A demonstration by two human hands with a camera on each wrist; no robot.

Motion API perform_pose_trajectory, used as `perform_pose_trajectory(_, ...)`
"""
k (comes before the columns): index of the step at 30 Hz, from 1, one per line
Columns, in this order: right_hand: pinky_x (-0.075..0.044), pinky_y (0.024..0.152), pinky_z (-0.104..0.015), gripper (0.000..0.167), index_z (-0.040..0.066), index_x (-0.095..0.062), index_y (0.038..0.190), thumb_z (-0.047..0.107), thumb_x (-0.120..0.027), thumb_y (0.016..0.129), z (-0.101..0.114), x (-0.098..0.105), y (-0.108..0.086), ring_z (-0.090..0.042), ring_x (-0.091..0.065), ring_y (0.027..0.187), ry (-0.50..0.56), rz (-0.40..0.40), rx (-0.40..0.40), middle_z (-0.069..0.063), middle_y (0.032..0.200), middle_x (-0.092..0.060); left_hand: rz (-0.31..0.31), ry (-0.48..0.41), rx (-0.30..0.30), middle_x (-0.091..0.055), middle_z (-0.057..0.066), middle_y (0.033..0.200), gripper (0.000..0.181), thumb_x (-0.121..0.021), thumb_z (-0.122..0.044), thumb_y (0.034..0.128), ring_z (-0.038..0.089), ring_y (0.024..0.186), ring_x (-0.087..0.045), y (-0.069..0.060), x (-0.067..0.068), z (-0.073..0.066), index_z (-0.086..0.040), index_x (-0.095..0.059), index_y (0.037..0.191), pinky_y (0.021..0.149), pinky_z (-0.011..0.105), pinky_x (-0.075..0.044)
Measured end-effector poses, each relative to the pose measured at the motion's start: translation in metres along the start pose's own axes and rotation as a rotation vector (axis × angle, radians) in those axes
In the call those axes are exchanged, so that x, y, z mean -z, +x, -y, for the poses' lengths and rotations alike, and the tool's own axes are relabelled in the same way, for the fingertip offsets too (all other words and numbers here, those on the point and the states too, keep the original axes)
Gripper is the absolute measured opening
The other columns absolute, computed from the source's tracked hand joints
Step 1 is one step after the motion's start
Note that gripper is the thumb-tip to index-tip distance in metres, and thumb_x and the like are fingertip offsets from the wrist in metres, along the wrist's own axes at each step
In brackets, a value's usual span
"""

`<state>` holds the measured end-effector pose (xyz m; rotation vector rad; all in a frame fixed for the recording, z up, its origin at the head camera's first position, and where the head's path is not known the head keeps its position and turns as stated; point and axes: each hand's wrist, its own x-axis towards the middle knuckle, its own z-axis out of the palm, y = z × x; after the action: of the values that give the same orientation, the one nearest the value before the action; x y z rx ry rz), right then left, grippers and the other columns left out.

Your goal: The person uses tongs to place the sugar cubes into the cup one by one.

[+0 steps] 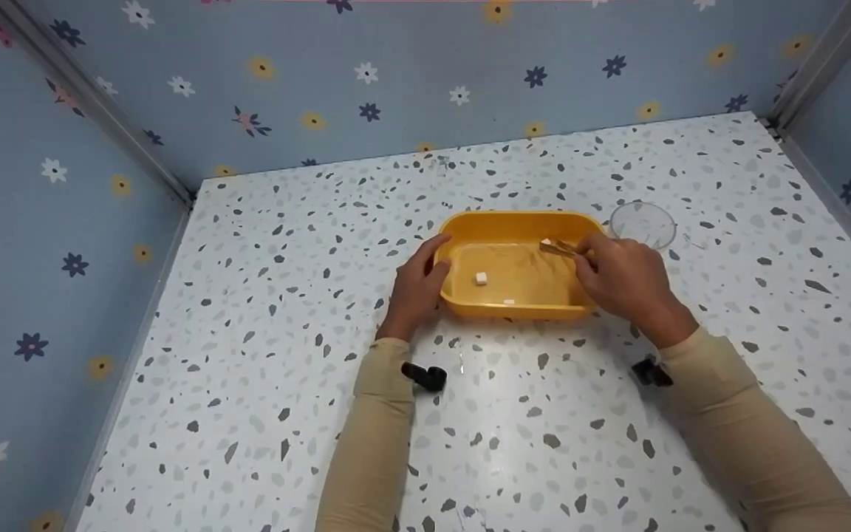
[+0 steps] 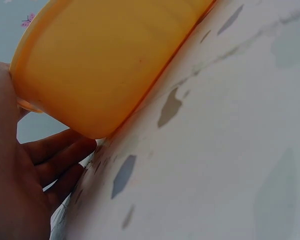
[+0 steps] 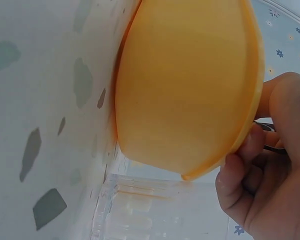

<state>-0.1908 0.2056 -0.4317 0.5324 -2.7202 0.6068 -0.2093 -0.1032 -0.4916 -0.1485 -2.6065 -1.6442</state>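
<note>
A yellow plastic basin (image 1: pixel 521 311) sits on the speckled table. At its left end, my left hand (image 1: pixel 414 294) holds the rim, thumb and index finger at the edge; the left wrist view shows the other fingers (image 2: pixel 60 157) beside the outer wall. My right hand (image 1: pixel 629 277) pinches a pair of tweezers (image 1: pixel 560 248) over the basin's right side. A small white cube (image 1: pixel 546 242) shows at the tweezers' tips. Inside the basin lie another white cube (image 1: pixel 481 278) and a white piece (image 1: pixel 509 301) partly hidden by the front wall.
A clear round bowl (image 1: pixel 643 224) stands just right of the basin, behind my right hand. Its transparent side (image 3: pixel 160 210) appears in the right wrist view. Flowered blue panels (image 1: pixel 396 81) border the table at the back and sides.
</note>
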Motion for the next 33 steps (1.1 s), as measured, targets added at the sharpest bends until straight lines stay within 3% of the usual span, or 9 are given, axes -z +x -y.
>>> perform_pose_trajectory(18, -0.037, 0.051, -0.035, 0.011, 0.004, -0.066, 0.098, 0.013, -0.063, 0.094, 0.0023, -0.0051, 0.0006, -0.023, -0.048, 0.055, 0.004, 0.046, -0.05, -0.007, 0.067, -0.058, -0.007, 0.005, 0.004, -0.053, -0.008, 0.145, 0.043, -0.05, -0.026, 0.102, 0.007, 0.121, -0.053, 0.0011, -0.0022, 0.0009, -0.031, -0.053, 0.144, 0.104, 0.032, -0.042)
perform_pose_trajectory(33, -0.036, 0.049, -0.034, 0.013, 0.005, -0.066, 0.104, 0.012, -0.063, 0.094, 0.0001, -0.007, -0.0007, -0.022, -0.046, 0.052, 0.03, 0.042, -0.037, -0.006, 0.065, -0.055, -0.009, 0.001, 0.033, -0.054, -0.007, 0.143, 0.043, -0.05, -0.029, 0.1019, 0.011, 0.111, -0.057, -0.001, -0.0016, -0.0022, -0.032, -0.052, 0.144, 0.1, 0.032, -0.045)
